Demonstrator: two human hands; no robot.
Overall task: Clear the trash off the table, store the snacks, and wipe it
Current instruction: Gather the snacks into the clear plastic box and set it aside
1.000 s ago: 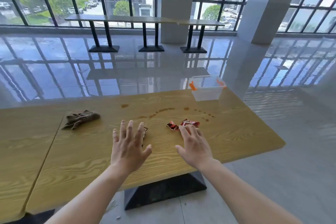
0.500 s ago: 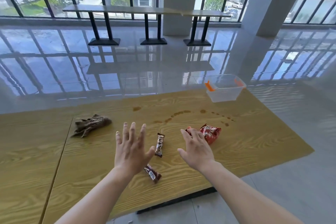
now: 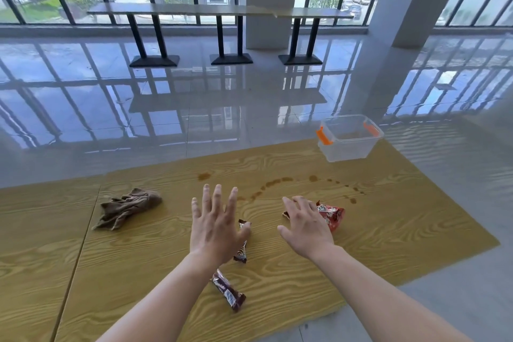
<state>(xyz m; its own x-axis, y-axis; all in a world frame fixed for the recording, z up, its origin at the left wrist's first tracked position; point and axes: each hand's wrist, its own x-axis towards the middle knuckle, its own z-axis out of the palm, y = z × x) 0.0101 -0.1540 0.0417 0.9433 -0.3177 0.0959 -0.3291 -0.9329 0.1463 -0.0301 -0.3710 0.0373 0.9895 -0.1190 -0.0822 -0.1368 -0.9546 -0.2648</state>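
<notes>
On the wooden table lie two brown snack bars: one partly under my left hand, the other nearer the front edge. A crumpled red wrapper lies just beyond my right hand, whose fingers reach over its left end. Both hands hover with fingers spread and hold nothing. A brown cloth sits bunched to the left. A trail of brown spill stains crosses the table's middle. A clear plastic box with orange clips stands at the far right corner, with nothing inside.
The table's right and front edges drop to a glossy tiled floor. A seam joins this table to another on the left. A long bench table and a white pillar stand far off by the windows.
The view has moved closer and tipped down, showing both snack bars. My hands stay spread and have advanced slightly; the right one now reaches over the red wrapper's left end.
</notes>
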